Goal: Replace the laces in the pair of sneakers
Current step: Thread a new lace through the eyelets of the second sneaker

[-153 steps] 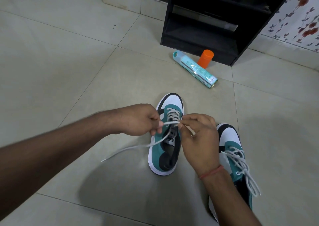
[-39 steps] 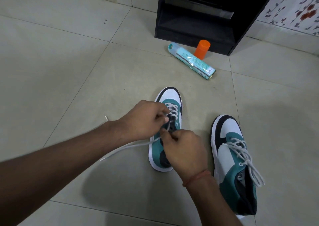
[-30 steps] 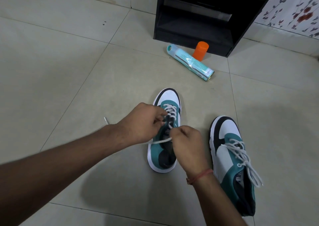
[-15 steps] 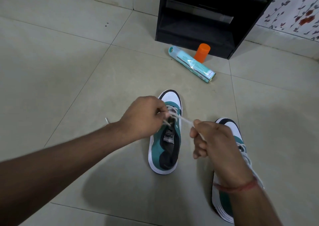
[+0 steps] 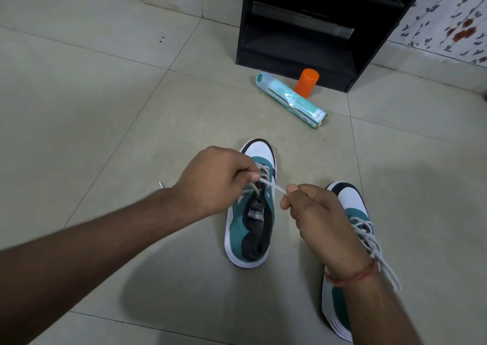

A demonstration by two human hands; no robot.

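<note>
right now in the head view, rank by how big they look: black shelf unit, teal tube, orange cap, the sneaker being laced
1. black shelf unit, cut off at the top edge
2. sneaker being laced, nearer the camera, which enlarges it
3. teal tube
4. orange cap

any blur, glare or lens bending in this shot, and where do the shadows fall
Head view: mostly sharp, slight softness on the right hand; wide-angle bending bows the tile lines and stretches the left forearm at the edge; soft shadows pool on the floor beneath both arms and around the near sneaker; a mild sheen on the teal can, no harsh glare; the black shelf unit interior is too dark to read.
</note>
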